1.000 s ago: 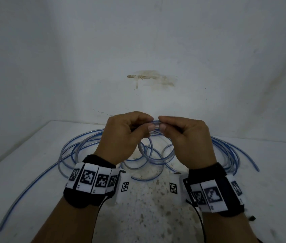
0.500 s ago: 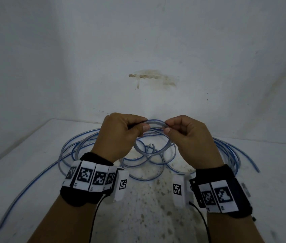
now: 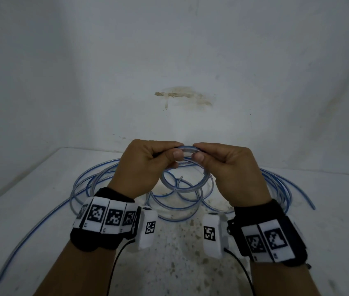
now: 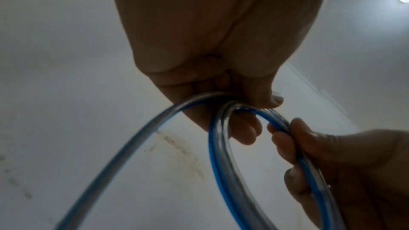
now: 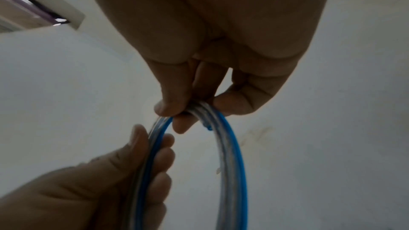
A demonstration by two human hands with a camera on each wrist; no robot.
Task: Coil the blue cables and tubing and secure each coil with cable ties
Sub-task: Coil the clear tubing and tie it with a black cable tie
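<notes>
A small coil of clear tubing with a blue stripe (image 3: 187, 184) hangs upright above the table, held at its top by both hands. My left hand (image 3: 148, 163) pinches the top left of the loop between thumb and fingers; my right hand (image 3: 229, 165) pinches the top right, thumbs almost touching. In the left wrist view the coil (image 4: 223, 163) passes under my left hand (image 4: 243, 111) and into the right hand (image 4: 309, 155). In the right wrist view my right hand (image 5: 194, 109) pinches two or three turns of the coil (image 5: 230, 163). The rest of the tubing (image 3: 96, 184) lies in loose loops on the table.
The white table (image 3: 329, 242) is stained in the middle and stands against a white wall (image 3: 182, 60) with a brown mark. One loose tubing tail (image 3: 30, 231) runs to the front left edge, another tubing tail (image 3: 306, 199) ends at the right.
The hands spread apart along the top of the small coil half a second ago and have now come back together; the coil hangs a little lower and rounder.
</notes>
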